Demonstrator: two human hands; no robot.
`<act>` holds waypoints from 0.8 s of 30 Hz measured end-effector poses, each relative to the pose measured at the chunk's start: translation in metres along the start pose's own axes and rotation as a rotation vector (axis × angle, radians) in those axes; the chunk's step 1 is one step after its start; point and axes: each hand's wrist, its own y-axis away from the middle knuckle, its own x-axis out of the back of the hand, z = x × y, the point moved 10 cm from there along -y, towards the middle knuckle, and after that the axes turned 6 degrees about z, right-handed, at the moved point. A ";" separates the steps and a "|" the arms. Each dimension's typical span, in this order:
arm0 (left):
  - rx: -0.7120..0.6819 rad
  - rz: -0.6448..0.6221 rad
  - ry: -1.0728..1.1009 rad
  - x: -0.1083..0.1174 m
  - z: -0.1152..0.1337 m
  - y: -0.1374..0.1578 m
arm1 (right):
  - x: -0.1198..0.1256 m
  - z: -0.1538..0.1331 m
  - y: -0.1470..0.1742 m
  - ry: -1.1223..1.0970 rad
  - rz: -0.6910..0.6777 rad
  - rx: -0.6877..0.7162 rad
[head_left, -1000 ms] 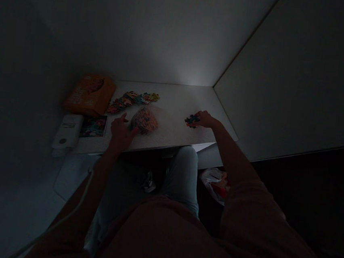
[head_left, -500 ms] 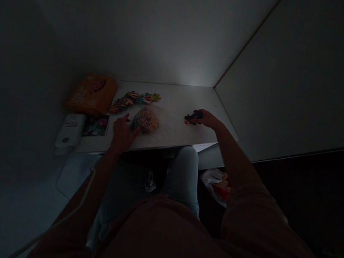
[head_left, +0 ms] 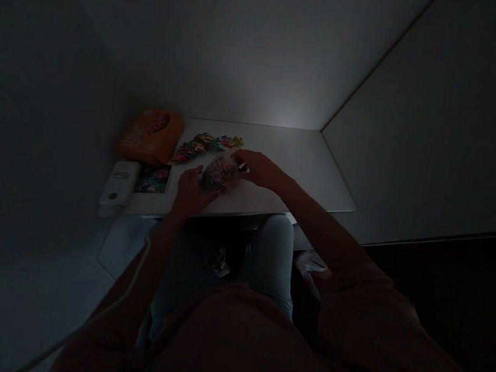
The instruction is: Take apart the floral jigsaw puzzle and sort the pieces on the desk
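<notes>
A clear plastic bag of jigsaw puzzle pieces (head_left: 219, 173) sits on the white desk (head_left: 300, 185) between my two hands. My left hand (head_left: 191, 191) grips its near left side, thumb along the front and fingers at the side. From the right, my right hand (head_left: 256, 168) reaches to the bag's upper right, with curled fingers. A small dark and white bit, seemingly puzzle pieces (head_left: 244, 167), shows under that palm; the fingertips are partly hidden. Behind the bag lies an overlapping row of colourful puzzle pieces (head_left: 203, 144).
An orange box (head_left: 151, 137) stands at the back left. Before it lie a colourful picture card (head_left: 154, 179) and a white device (head_left: 119, 185) with a cable. Walls border the desk at the back and right. A plastic bag (head_left: 309, 264) is on the floor.
My right hand has moved left from the desk's right part to the bag, bringing the puzzle pieces it held. My left hand stays at the bag. The view has shifted slightly.
</notes>
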 end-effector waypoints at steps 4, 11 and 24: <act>0.009 -0.009 0.003 -0.002 0.001 0.002 | 0.004 0.009 0.000 0.029 0.109 0.040; 0.043 -0.024 -0.013 -0.004 0.005 0.003 | -0.008 0.049 0.062 -0.024 0.106 -0.092; 0.397 0.050 -0.017 0.013 -0.027 0.007 | 0.023 -0.013 -0.099 -0.257 0.124 -0.206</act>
